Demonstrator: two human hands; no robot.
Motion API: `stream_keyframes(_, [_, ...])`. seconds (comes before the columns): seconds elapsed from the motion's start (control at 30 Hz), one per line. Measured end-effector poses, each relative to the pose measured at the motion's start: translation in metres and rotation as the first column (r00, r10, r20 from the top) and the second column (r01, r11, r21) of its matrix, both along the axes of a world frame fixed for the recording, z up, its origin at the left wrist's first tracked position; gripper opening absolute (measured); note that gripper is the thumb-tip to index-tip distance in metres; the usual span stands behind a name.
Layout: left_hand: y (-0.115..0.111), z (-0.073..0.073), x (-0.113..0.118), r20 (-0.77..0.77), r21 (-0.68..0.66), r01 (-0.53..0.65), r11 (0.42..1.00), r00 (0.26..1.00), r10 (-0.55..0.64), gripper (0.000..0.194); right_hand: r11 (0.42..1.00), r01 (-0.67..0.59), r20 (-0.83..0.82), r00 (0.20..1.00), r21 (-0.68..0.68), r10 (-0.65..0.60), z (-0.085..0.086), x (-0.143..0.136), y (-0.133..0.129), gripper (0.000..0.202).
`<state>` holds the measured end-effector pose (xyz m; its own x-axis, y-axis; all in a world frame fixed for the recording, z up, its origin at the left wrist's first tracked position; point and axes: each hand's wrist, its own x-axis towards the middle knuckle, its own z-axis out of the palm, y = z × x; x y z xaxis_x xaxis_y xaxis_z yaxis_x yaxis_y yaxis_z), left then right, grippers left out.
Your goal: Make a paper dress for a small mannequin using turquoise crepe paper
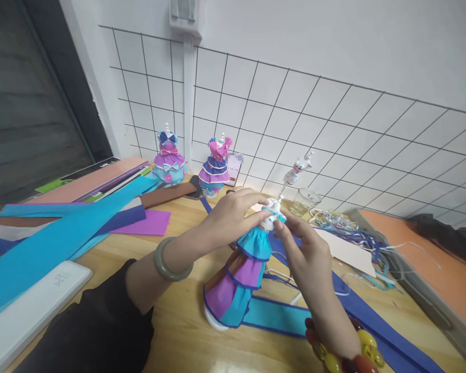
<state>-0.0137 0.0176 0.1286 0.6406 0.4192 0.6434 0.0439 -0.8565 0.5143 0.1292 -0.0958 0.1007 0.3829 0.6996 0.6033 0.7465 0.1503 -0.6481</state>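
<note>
A white case (39, 305) with a faint grey mark, too faint to read, lies at the near left, beside a black sleeve (101, 316). A teal strip (281, 315) with dark blue edges lies on the wooden table (178, 331) behind the skirt of a small dress form (245, 272). The form stands slightly tilted between the hands, in a tiered skirt of teal, purple and brown with dark blue trim.

The left hand (236, 215), with a green bangle (173, 260) on its wrist, pinches a narrow blue band (276, 213) at the form's chest between thumb and finger. The right hand (308, 251), above a bracelet (345, 349) of yellow and red beads, pinches the band's other side.

To the left lie long cloth strips (73, 223) in blue, brown and pink; to the right, a tangle of thin trimmings (345, 225) and a pale card (347, 251). Farther back are a clear glass jar (305, 201), two dressed forms (170, 160) and a bare white one (298, 170). Behind the right dressed form, a phone (233, 168) shows digits too blurred to read surely. A black wire grid (274, 106) covers the wall.
</note>
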Motion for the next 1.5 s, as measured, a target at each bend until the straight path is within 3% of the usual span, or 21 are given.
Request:
stream_keyframes(0.23, [-0.011,0.002,0.000,-0.044,0.142,0.053,0.989,0.998,-0.047,0.024,0.993,0.092,0.245,0.964,0.069,-0.106,0.000,-0.007,-0.006,0.033])
stream_keyframes(0.37, [-0.015,0.003,-0.002,-0.064,0.206,0.014,0.978,0.998,0.000,0.026,0.986,0.093,0.362,0.922,0.139,-0.138,0.001,-0.008,-0.007,0.028])
stream_keyframes(0.67, [-0.019,0.000,0.000,-0.080,0.325,-0.086,0.942,0.990,0.118,0.027,0.983,0.064,0.327,0.937,0.173,-0.119,0.002,-0.012,-0.008,0.025])
stream_keyframes(0.9, [-0.018,-0.003,0.005,-0.005,0.192,-0.057,0.980,0.998,0.059,0.019,0.980,0.085,0.289,0.948,0.179,-0.135,0.003,-0.011,-0.008,0.023])
stream_keyframes(1.1, [-0.016,-0.004,0.008,0.064,-0.012,-0.039,0.999,0.997,0.040,0.016,0.981,0.094,0.267,0.954,0.172,-0.138,0.002,-0.009,-0.006,0.022])
stream_keyframes(1.33, [-0.012,-0.001,0.009,0.037,-0.277,0.071,0.958,0.997,-0.063,0.025,0.975,0.112,0.256,0.954,0.190,-0.159,-0.004,-0.003,-0.002,0.023])
stream_keyframes(1.5, [-0.013,-0.006,0.012,0.081,-0.300,0.044,0.953,0.996,-0.020,0.012,0.976,0.091,0.287,0.947,0.197,-0.146,-0.006,-0.004,-0.001,0.022])
